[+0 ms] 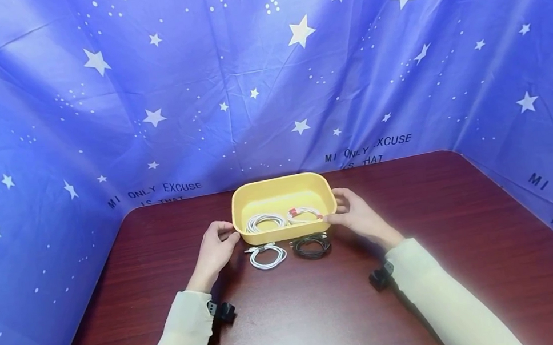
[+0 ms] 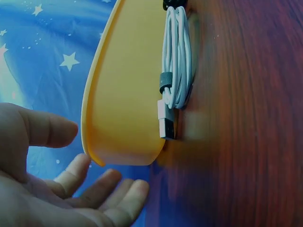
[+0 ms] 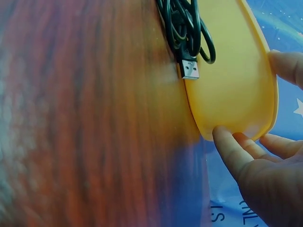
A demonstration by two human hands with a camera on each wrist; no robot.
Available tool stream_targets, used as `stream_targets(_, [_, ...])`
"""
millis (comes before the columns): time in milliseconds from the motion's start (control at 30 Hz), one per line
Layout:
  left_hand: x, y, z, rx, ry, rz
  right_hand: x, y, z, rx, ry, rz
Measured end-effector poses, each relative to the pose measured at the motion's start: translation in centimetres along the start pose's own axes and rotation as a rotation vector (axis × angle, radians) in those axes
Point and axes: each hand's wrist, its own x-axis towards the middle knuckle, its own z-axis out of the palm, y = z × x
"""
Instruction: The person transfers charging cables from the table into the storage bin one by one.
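1. Yellow bin (image 1: 284, 233): upright on desk (image 1: 300, 319), between left grip (image 1: 216, 250) and right grip (image 1: 362, 220); open side up.
2. Left grip: wide, fingers spread, thumb held apart; at near-left end of yellow bin, right by the rim. Cannot tell whether touching.
3. Right grip: wide as well, thumb well apart from fingers; fingertips resting against right end of yellow bin.
4. Inside yellow bin: coiled white cable (image 1: 264, 216) on left grip's side, red-tied white cable (image 1: 306, 210) on right grip's side.
5. Outside, just before near wall: white cable with black tie (image 2: 176, 56), nearer left grip; black cable (image 3: 192, 28), nearer right grip. Both coiled, each showing a USB plug.
6. Behind each grip: pale sleeve, left (image 1: 179, 334) and right (image 1: 441, 290), with black device at wrist, left (image 1: 225, 312) and right (image 1: 380, 278).
7. Beyond both grips: blue curtain (image 1: 223, 75), printed with white stars and dark lettering.
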Motion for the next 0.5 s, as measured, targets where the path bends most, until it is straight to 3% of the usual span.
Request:
stream_targets(233, [-0.5,-0.2,-0.6,0.067,-0.035,0.033,-0.1,-0.1,0.1,-0.005,0.001,0.003])
stream_targets(500, [-1.2,-0.2,-0.9,0.296,-0.113,0.115,-0.1,-0.2,0.2,0.022,0.001,-0.005])
